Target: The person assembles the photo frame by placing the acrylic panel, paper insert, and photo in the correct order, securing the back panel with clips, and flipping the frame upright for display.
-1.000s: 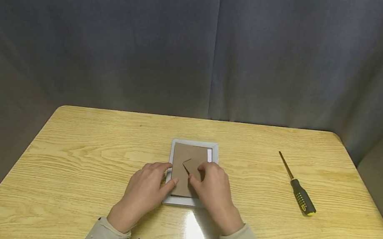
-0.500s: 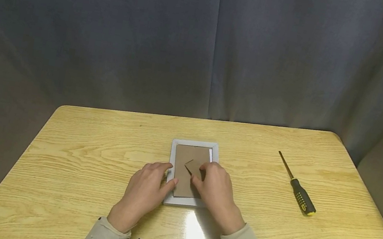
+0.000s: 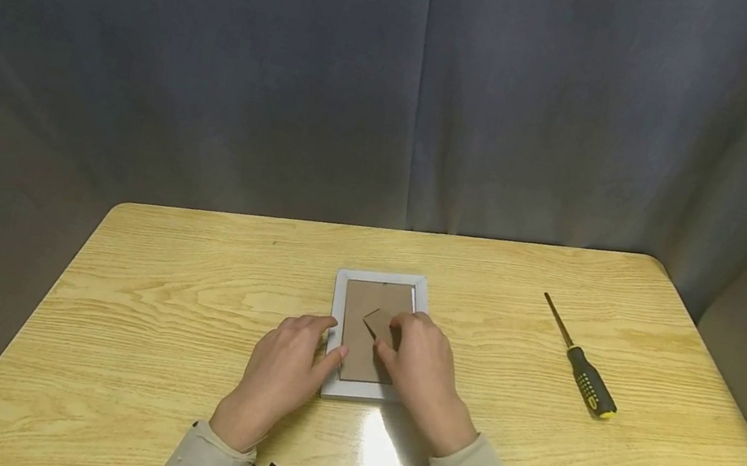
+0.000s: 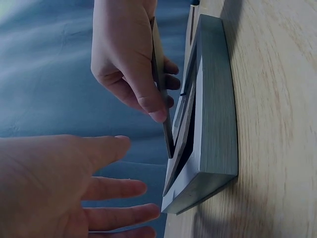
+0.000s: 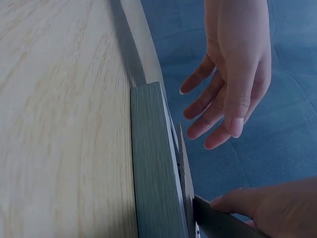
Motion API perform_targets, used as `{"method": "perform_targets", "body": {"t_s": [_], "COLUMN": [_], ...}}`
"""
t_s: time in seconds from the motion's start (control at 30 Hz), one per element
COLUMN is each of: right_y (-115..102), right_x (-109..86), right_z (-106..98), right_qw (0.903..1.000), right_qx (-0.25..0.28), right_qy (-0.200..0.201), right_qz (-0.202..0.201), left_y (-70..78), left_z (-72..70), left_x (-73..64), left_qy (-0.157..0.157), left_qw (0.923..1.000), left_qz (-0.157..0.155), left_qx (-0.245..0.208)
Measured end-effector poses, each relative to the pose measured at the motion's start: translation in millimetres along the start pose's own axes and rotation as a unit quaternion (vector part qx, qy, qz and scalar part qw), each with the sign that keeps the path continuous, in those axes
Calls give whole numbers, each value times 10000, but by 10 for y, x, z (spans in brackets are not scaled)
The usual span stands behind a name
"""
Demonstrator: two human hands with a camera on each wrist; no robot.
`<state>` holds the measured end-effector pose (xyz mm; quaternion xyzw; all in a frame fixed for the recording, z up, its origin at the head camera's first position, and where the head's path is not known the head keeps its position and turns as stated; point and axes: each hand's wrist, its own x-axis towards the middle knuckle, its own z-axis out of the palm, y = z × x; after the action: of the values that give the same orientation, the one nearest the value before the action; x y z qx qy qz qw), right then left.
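A light grey picture frame [image 3: 362, 392] lies back side up on the table. Its brown backing board [image 3: 362, 363] sits within the rim, and a narrow white strip shows along the right inner edge. My right hand [image 3: 425, 378] pinches the board's stand flap [image 4: 159, 84] between thumb and fingers. The left wrist view shows the board [image 4: 182, 144] tilted, one edge raised above the rim. At the frame's left side is my left hand [image 3: 285, 371], its fingers spread and relaxed; the right wrist view shows it holding nothing.
A screwdriver [image 3: 587, 383] with a black and yellow handle lies to the right on the wooden table [image 3: 170, 298]. Dark grey curtains [image 3: 279, 85] hang behind the table and along its sides.
The backing board has shifted slightly right with my right hand, so its left edge lies inside the rim and the white strip has narrowed. My left hand has stayed in place.
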<state>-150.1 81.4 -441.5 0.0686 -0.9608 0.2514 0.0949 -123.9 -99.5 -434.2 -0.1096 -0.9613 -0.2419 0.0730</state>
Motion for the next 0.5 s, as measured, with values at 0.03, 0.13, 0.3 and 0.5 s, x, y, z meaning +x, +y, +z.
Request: {"method": "perform_targets", "body": {"t_s": [0.03,0.13,0.3,0.5], "right_y": [0,4,14,17], "right_x": [1,4,7,7], "right_z": [-4,-12,-11,-10], "right_qw": [10000,10000,9999,9999], "right_qx": [-2,4,61,93], "right_qy": [-8,-39,-78,-89], "right_qz": [10,34,45,57], "left_y": [2,7,14,20], "left_z": [1,5,18,38], "left_x": [0,-4,-20,-35], "left_qy": [-18,-107,-371,-601], "left_qw": [10000,9999,9991,9975], "left_qz": [1,13,62,76], "left_qx": [5,56,203,353]}}
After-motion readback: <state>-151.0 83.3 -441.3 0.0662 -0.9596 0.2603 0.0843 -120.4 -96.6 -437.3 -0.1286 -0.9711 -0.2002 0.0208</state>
